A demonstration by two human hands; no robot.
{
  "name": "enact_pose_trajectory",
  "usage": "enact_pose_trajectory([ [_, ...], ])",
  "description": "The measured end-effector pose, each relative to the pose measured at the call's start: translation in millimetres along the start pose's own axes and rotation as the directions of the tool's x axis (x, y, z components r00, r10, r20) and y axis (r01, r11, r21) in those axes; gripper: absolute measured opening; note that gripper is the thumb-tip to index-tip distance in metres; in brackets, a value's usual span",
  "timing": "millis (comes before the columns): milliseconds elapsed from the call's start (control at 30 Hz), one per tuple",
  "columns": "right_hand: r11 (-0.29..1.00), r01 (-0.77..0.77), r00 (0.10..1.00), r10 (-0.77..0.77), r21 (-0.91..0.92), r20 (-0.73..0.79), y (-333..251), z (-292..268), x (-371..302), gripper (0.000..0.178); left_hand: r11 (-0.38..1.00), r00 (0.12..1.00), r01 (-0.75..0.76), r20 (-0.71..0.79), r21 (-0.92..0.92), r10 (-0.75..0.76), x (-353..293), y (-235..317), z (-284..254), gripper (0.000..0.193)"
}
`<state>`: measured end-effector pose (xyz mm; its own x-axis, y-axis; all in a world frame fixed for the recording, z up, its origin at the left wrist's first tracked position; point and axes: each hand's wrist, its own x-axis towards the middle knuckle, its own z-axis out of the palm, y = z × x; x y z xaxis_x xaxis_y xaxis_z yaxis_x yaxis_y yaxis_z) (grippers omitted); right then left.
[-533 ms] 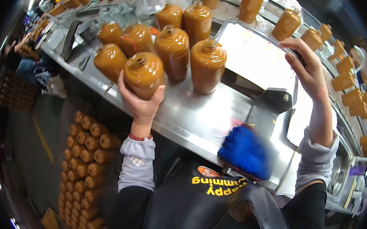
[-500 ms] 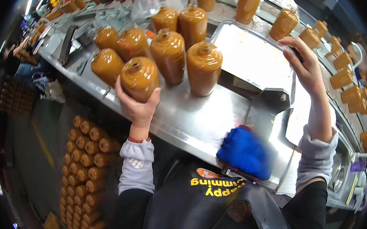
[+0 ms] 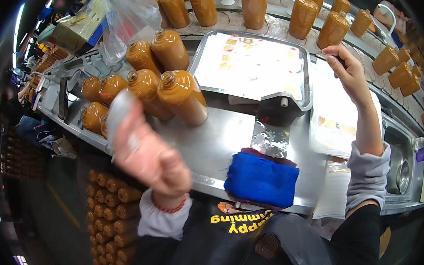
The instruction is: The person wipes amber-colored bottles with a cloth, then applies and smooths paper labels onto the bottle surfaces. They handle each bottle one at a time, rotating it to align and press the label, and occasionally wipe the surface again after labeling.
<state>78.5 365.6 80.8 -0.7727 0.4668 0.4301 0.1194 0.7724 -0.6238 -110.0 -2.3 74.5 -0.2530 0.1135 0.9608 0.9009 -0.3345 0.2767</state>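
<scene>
My left hand [image 3: 149, 160], smeared by motion, is palm-side up in front of the bottles with its fingers stretched out. A pale blur lies over its fingertips, and I cannot make out what it is. Just beyond it stand several glossy caramel-brown bottles with clear necks, the nearest upright one [image 3: 183, 99] on the steel table [image 3: 208, 145]. My right hand [image 3: 349, 69] is raised over the right end of a tray [image 3: 308, 70] of decal sheets. Its thumb and fingers are bent together; whatever is between them is too small to tell.
A folded blue cloth [image 3: 262, 179] lies at the table's near edge. More brown bottles [image 3: 254, 7] ride a curved conveyor behind the tray. Paper sheets [image 3: 338, 122] lie right of the tray, by a sink [image 3: 395, 138]. Stacked bottles [image 3: 109, 210] fill the floor at left.
My left hand has let go of a brown bottle, which now stands among the others, and has drawn back, turned palm up. The view has shifted; my right hand keeps its pose.
</scene>
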Motion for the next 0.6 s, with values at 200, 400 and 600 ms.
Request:
enact_pose_trajectory([
  [200, 0.968, 0.203, 0.979, -0.204, -0.148, 0.004, -45, -72, -65, 0.021, 0.983, 0.989, 0.128, -0.054, -0.131, -0.136, 77, -123, 240, 0.054],
  [400, 0.964, 0.013, 0.998, -0.031, -0.266, -0.061, -32, -151, -177, 0.024, 0.652, 0.812, 0.555, -0.168, 0.517, -0.559, 115, -272, 298, 0.064],
  [600, 0.972, -0.186, 0.968, 0.157, -0.145, -0.194, 4, -145, -243, 0.023, 0.778, 0.91, 0.288, 0.093, 0.559, -0.404, 111, -370, 277, 0.046],
])
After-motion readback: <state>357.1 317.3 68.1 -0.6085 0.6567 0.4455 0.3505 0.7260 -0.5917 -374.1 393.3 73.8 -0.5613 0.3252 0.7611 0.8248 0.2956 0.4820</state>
